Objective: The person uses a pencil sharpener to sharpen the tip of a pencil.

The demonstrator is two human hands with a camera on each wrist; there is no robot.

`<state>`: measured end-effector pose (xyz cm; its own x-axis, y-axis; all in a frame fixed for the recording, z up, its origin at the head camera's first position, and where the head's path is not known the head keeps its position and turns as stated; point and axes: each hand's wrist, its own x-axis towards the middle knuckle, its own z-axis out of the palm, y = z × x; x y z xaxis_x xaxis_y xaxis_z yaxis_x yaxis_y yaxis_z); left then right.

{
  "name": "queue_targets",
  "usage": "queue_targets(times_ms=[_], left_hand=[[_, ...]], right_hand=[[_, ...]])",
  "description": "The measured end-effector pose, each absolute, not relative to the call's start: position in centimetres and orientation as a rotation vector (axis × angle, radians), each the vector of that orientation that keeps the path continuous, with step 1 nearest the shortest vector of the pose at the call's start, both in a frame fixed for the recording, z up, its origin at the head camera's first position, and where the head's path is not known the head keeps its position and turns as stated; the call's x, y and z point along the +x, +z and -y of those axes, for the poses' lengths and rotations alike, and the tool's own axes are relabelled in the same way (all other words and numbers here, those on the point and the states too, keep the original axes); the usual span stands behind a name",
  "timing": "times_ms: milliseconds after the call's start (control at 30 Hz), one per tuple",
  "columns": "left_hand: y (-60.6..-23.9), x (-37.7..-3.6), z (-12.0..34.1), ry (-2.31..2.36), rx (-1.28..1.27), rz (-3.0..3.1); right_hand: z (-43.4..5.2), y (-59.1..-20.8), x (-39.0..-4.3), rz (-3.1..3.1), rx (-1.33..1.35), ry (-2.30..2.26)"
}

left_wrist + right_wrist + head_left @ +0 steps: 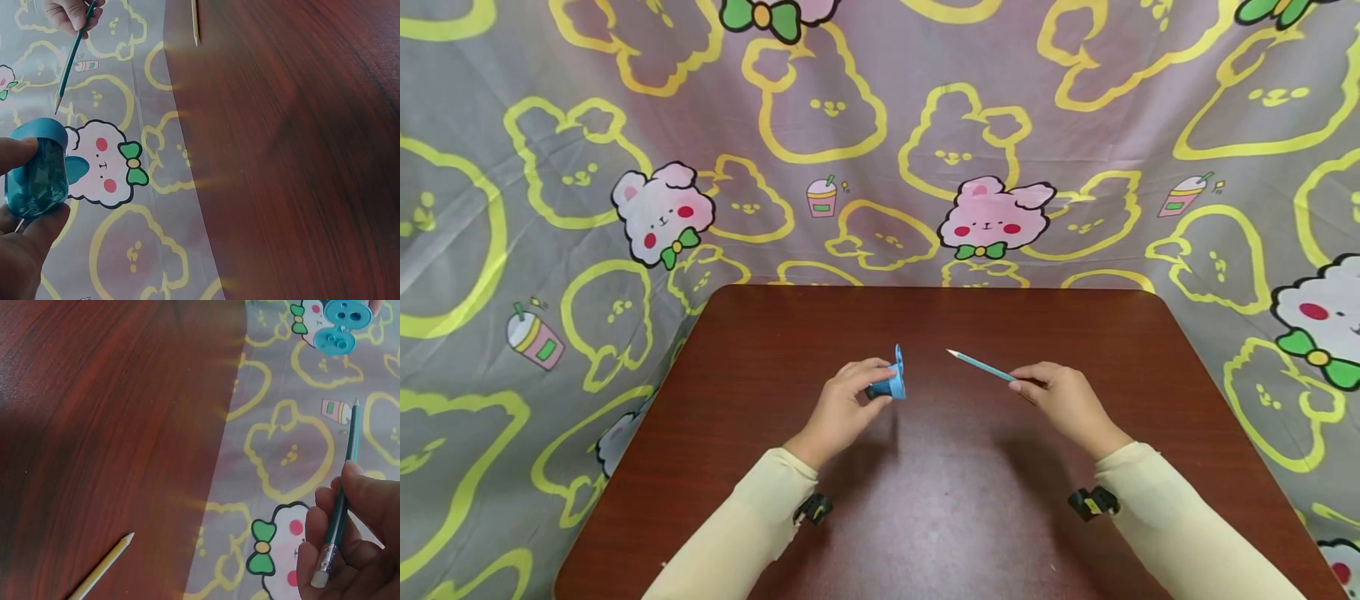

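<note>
My left hand [848, 400] grips a small blue pencil sharpener [891, 383] with a see-through body, thumb on one side and fingers on the other. Its round lid [335, 341] is flipped open, and the holed top [348, 312] faces the right hand. A teal pencil [981, 364] is pinched in my right hand [1060, 398]. The pencil's sharpened tip points toward the sharpener, with a gap between them in the head view. At its other end, the white eraser [320, 578] and metal band show by the fingers in the right wrist view.
A yellow pencil [103, 565] with a sharpened tip lies on the dark red-brown table [940, 508]. Behind the table and along its sides hangs a grey cloth [880, 75] printed with cartoon animals. Both wrists wear small black camera mounts [1093, 502].
</note>
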<state>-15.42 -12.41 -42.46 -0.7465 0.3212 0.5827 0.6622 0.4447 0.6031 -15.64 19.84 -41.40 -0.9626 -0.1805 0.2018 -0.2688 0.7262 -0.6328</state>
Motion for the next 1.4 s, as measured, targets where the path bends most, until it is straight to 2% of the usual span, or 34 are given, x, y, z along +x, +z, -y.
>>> queue_targets(times_ms=[733,1400], left_hand=[[-42.5,-15.3,12.7,-1.209,-0.804,2.381],[-42.6,-15.2,12.6,-1.235,-0.790,2.452]], right_hand=[[-21.9,-43.1,-16.5,2.834,0.007,1.203],[-25.0,-45.9,-17.7,2.857,-0.158,1.189]])
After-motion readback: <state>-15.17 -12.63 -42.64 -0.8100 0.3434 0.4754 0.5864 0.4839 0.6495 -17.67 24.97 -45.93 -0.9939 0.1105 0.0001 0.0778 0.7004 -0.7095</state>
